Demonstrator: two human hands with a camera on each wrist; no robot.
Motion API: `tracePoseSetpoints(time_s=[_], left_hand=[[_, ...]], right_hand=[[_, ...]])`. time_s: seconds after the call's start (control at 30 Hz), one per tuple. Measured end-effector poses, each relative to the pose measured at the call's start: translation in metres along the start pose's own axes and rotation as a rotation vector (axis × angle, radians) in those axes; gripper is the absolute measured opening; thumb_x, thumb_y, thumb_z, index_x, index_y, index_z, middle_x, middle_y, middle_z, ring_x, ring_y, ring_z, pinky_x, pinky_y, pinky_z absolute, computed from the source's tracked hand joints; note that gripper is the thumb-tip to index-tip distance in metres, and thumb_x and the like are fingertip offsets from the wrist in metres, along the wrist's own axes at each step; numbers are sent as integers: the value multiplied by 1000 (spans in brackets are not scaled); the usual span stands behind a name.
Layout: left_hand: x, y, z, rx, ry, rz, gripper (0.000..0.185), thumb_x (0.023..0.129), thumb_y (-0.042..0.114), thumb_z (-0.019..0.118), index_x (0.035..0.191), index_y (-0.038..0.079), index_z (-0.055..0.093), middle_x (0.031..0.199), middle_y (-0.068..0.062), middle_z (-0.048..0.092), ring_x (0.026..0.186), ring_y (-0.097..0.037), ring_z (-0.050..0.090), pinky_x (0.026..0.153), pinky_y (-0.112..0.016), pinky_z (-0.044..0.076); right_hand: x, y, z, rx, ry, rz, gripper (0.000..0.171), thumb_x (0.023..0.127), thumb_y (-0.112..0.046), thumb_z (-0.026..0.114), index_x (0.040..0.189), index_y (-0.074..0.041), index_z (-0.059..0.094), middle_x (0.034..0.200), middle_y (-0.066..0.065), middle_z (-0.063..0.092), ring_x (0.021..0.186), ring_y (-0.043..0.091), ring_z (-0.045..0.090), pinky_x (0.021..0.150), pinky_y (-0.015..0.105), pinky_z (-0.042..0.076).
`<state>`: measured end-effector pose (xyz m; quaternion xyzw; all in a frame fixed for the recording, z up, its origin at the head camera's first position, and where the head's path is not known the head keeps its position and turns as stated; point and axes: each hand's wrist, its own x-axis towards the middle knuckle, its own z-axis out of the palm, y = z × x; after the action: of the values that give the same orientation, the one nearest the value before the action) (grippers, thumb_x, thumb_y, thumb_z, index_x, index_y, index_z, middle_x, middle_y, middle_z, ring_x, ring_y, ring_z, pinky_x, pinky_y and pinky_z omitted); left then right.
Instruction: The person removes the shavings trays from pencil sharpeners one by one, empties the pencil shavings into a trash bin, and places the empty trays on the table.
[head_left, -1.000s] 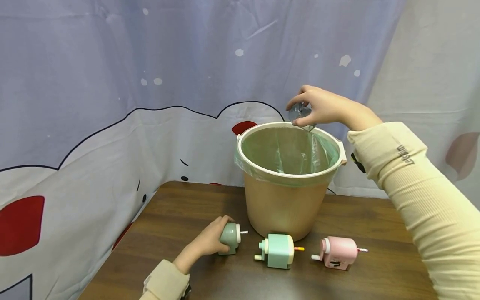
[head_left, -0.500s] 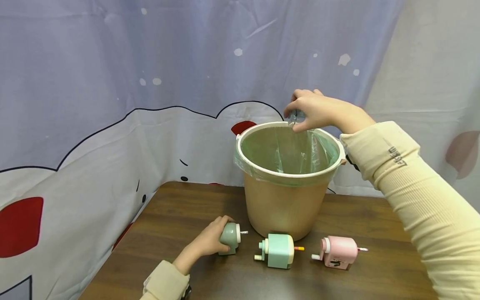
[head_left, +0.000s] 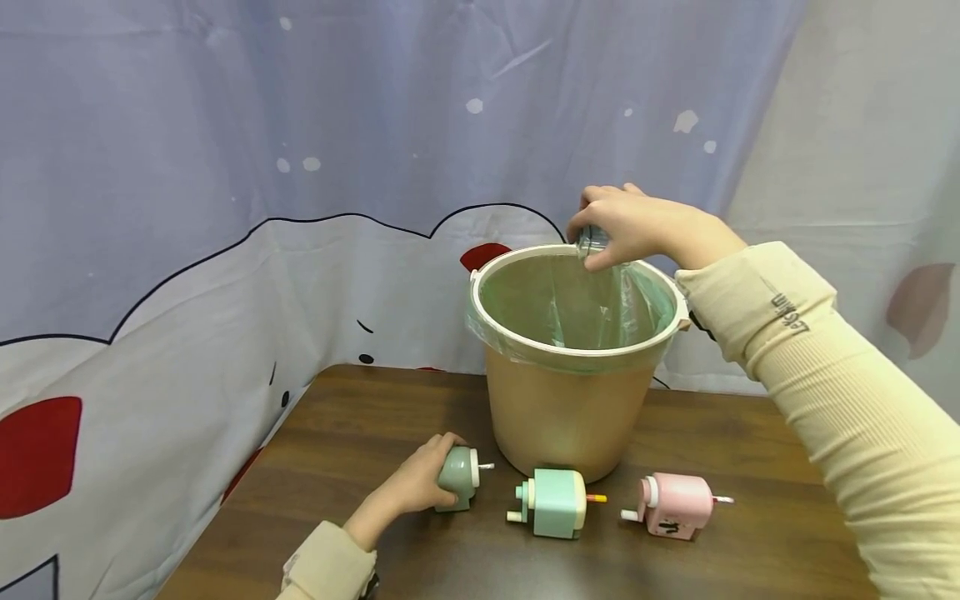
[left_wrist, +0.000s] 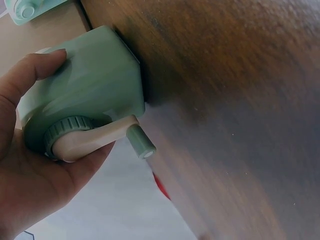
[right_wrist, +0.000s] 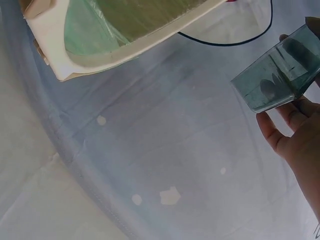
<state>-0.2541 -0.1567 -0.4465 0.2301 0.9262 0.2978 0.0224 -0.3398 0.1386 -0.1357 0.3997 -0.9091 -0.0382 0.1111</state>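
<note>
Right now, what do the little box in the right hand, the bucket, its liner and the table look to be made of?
Little box: clear, grey-tinted hard plastic by the look; the fingers show through its glossy walls. Bucket: matte beige plastic with a paler rim. Liner: thin, see-through green film, creased and folded over the rim. Table: dark brown wood grain, possibly laminate.

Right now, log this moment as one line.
left hand grips green sharpener | right hand holds clear tray over bin

Right hand (right_wrist: 300, 145) pinches clear teal-tinted box (right_wrist: 277, 70), well right of and below bin rim (right_wrist: 100, 55), curtain (right_wrist: 165, 150) behind.
</note>
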Motion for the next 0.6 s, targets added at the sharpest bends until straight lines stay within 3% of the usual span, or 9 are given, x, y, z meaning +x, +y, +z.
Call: tracePoseSetpoints(time_s=[0.4,0.6], left_hand=[[1,-1,-1,22,28,15,68,60,3,78,121,4,48,104,-11,53,89,-21,50,70,-36,44],[0,-1,-1,21,30,21,68,60,3,78,120,3,48,104,-11,53,89,-22,50,69,-36,44]], right_hand=[[2,0,-2,-13,23,13,37,78,-21,69,112,-9,64,107,17,56,103,36,49,81,48,32],[2,1,-2,-2,-8,46,59,80,-26,69,130,-1,51,111,20,51,105,37,47,84,50,35]])
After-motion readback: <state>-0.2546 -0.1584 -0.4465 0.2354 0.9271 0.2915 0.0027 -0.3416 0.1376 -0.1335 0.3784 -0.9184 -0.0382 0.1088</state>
